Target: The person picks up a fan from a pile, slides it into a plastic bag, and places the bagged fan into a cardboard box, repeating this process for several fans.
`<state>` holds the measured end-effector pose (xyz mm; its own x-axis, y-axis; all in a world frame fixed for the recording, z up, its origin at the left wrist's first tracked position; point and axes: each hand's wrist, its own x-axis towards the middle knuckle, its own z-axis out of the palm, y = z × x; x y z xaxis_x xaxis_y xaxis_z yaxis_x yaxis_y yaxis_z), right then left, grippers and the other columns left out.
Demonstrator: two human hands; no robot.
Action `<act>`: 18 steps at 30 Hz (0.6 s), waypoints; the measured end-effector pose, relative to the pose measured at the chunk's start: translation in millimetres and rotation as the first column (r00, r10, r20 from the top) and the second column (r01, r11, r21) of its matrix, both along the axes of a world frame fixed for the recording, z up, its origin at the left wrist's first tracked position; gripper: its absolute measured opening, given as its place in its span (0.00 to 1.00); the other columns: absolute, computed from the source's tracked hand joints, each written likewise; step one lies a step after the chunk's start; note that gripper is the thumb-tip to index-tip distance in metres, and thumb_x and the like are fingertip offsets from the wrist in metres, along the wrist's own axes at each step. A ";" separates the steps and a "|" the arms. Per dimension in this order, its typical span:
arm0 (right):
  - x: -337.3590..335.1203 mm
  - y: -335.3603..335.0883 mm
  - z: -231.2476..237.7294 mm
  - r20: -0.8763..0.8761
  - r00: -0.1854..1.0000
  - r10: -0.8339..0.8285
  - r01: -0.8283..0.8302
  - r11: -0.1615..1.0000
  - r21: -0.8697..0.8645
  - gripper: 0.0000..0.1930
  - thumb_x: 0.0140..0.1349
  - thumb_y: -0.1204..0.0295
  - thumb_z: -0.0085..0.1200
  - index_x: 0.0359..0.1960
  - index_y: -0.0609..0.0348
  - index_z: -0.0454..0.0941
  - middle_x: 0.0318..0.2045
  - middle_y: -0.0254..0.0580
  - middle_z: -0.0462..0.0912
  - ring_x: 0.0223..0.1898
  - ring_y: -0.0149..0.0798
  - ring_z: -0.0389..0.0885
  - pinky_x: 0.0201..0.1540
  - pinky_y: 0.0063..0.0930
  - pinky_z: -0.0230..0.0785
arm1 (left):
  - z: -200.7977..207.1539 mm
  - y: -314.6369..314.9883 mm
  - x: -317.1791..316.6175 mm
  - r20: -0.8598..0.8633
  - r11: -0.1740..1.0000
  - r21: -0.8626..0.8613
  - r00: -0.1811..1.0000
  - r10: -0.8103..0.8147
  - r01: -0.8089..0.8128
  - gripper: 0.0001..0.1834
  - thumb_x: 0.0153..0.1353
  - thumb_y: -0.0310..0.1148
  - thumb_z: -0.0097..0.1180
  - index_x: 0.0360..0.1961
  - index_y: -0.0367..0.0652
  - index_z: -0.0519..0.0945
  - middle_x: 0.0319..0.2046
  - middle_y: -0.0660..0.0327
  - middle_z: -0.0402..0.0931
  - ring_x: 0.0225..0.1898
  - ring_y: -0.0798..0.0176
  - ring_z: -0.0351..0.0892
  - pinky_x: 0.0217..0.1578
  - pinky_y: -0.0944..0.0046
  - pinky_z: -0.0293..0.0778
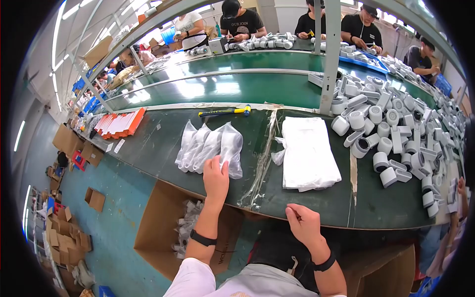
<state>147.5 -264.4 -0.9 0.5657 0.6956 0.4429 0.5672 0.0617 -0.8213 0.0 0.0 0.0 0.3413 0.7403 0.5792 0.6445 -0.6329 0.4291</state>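
Observation:
Several grey-white devices in clear plastic bags lie side by side in a row on the dark green bench, forming a group of bagged devices [208, 146]. My left hand [216, 180] reaches over the near edge of this row, fingers stretched toward the bags and thumb apart; it seems to touch the plastic lightly. By the bench's front edge, my right hand [303, 225] hovers with its fingers curled together, and nothing shows in it. Just beyond it lies a flat stack of white plastic bags [309, 153]. A yellow and black hammer [225, 112] rests behind the bagged devices.
Loose white and grey devices [391, 116] are heaped on the right. Orange-edged papers [120, 123] lie at the left. Below the bench, an open carton [153, 225] holds bagged pieces. A metal post [330, 59] stands before the green conveyor [198, 89]; co-workers sit beyond.

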 end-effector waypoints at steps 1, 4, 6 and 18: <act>2.7 0.1 -1.9 -0.014 1.000 -0.004 0.004 1.000 0.024 0.05 0.60 0.76 0.60 0.37 0.64 0.82 0.24 0.42 0.82 0.22 0.30 0.78 0.26 0.21 0.70 | 1.3 0.0 0.2 -0.043 1.000 -0.004 0.999 0.007 -0.007 0.25 0.59 0.40 0.63 0.53 0.38 0.73 0.49 0.48 0.74 0.47 0.44 0.75 0.47 0.52 0.72; 2.4 -5.6 -1.7 -0.073 0.997 0.001 0.001 1.000 0.023 0.05 0.60 0.77 0.60 0.36 0.65 0.82 0.23 0.42 0.82 0.21 0.29 0.78 0.25 0.21 0.69 | 4.5 -7.1 -9.9 -0.033 1.000 0.011 0.999 0.028 -0.028 0.21 0.60 0.37 0.62 0.51 0.37 0.74 0.42 0.50 0.76 0.41 0.49 0.76 0.43 0.54 0.73; 3.6 -8.1 -0.4 -0.109 0.994 0.017 -0.016 1.000 0.010 0.05 0.60 0.77 0.60 0.36 0.65 0.82 0.23 0.42 0.82 0.21 0.29 0.78 0.25 0.21 0.69 | 13.6 -15.7 -22.1 0.030 0.998 0.037 0.998 0.050 -0.051 0.18 0.60 0.34 0.62 0.49 0.37 0.76 0.37 0.52 0.77 0.35 0.54 0.78 0.39 0.58 0.75; 6.8 -8.8 0.0 -0.044 0.999 0.028 -0.027 1.000 0.012 0.04 0.58 0.79 0.61 0.34 0.64 0.82 0.23 0.41 0.81 0.20 0.30 0.77 0.25 0.21 0.68 | 34.3 9.8 -43.6 0.220 0.867 -0.455 0.969 -0.113 0.204 0.17 0.55 0.29 0.65 0.47 0.38 0.81 0.30 0.64 0.81 0.24 0.75 0.74 0.28 0.72 0.72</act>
